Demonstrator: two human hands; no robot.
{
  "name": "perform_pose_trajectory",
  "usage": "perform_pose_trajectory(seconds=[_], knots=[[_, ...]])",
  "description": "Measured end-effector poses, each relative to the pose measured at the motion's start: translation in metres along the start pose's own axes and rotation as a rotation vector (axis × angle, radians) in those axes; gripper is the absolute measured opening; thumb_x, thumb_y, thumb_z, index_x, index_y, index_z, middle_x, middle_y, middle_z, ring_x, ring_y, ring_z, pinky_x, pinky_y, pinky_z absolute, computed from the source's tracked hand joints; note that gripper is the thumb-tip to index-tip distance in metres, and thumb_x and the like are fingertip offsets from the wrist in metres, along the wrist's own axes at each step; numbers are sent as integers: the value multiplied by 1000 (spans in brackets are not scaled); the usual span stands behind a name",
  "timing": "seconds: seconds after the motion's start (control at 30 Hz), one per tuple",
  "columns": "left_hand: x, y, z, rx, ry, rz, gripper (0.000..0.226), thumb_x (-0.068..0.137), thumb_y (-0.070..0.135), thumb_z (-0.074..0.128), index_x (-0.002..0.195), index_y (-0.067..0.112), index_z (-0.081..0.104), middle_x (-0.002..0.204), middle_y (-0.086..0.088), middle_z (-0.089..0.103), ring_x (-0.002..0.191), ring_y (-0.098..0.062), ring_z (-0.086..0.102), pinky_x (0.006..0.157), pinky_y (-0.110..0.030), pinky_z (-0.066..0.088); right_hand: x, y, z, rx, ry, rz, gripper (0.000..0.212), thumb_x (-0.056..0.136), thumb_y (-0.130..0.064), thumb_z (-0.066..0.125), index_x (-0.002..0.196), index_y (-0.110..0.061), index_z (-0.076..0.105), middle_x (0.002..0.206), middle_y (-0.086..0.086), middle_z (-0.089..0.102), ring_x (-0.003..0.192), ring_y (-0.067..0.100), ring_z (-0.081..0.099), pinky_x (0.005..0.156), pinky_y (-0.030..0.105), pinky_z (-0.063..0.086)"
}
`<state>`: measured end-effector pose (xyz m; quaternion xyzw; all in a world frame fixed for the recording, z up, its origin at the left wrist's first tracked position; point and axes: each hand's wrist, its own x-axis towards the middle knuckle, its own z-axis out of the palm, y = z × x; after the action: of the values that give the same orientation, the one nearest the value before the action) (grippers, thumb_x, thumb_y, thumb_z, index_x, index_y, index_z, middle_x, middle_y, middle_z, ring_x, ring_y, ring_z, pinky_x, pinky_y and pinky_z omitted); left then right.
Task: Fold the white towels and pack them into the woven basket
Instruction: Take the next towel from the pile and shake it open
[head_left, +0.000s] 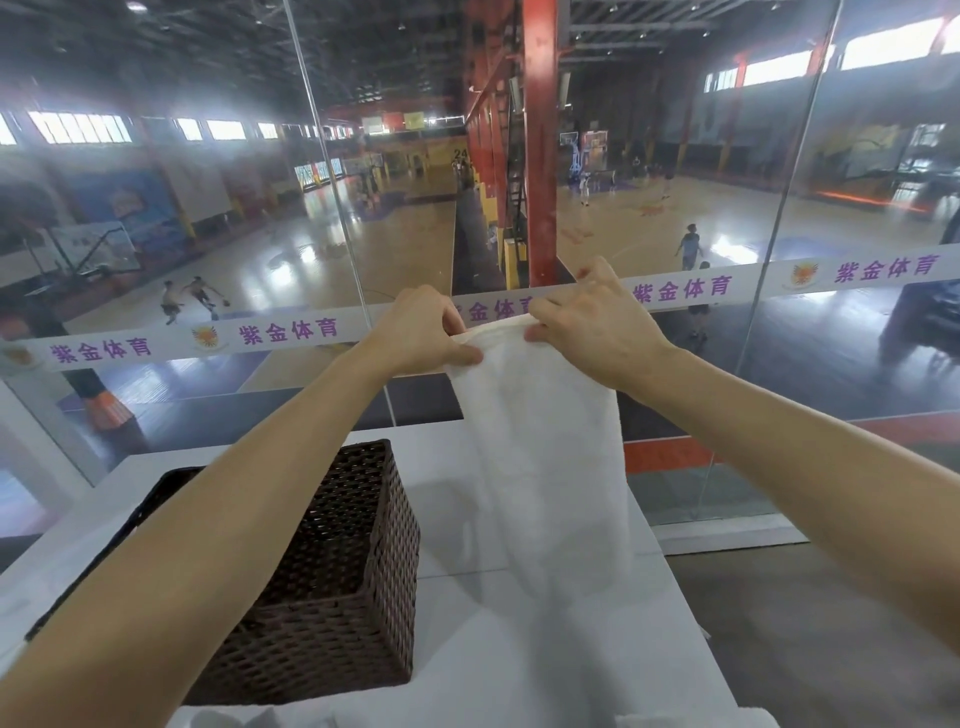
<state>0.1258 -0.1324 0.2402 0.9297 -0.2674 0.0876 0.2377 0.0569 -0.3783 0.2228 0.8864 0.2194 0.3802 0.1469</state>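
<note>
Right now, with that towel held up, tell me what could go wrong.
The left hand and right hand pinch only the top edge of the white towel, close together, so a slip would likely drop it in a heap on the table. Its hanging length is beside the woven basket; a swing leftward might snag the rim or nudge it.

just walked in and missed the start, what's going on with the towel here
A person is holding a white towel up in the air. The left hand and right hand pinch its top edge close together, so it hangs down in front of the white table. The woven basket stands on the table under the left forearm, and no towel shows in the part of it that is visible.
</note>
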Motion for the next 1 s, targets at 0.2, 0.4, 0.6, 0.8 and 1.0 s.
perform_pose_trajectory(seconds=[0.2, 0.4, 0.6, 0.8, 1.0], knots=[[2, -15, -3, -12, -64, -41, 12, 80, 31, 95, 80, 24, 86, 92, 7, 78, 88, -11, 70, 73, -28, 57, -7, 21, 6, 118, -84, -75, 9, 99, -22, 77, 100, -21, 68, 89, 4, 74, 92, 32, 62, 112, 60, 41], [-2, -10, 2, -117, 12, -41, 23, 76, 39, 98, 86, 22, 87, 93, 11, 75, 83, -7, 68, 70, -24, 51, -12, 25, 12, 167, -133, -19, 10, 106, -31, 66, 105, -22, 69, 95, 3, 72, 106, 30, 56, 113, 49, 32], [-3, -9, 8, -108, 38, -8, 24, 76, 37, 98, 89, 21, 84, 105, 8, 73, 88, -12, 67, 71, -24, 48, -3, 24, 12, 127, -41, -62, 16, 106, -33, 64, 100, -19, 70, 86, 1, 72, 101, 30, 59, 117, 52, 33], [2, 1, 7, -151, 82, -56, 18, 78, 12, 94, 91, 16, 82, 95, 7, 71, 85, -10, 64, 68, -18, 45, 1, 34, 10, -3, -18, -194, 14, 105, -27, 64, 106, -17, 74, 80, 5, 70, 96, 32, 55, 117, 54, 33], [9, 9, 3, -174, 52, -123, 33, 76, -1, 90, 71, 25, 69, 87, 7, 68, 80, -9, 58, 64, -17, 45, 7, 37, 3, -137, 37, -277, 26, 108, -23, 55, 97, -13, 76, 75, 5, 58, 94, 34, 52, 119, 58, 32]])
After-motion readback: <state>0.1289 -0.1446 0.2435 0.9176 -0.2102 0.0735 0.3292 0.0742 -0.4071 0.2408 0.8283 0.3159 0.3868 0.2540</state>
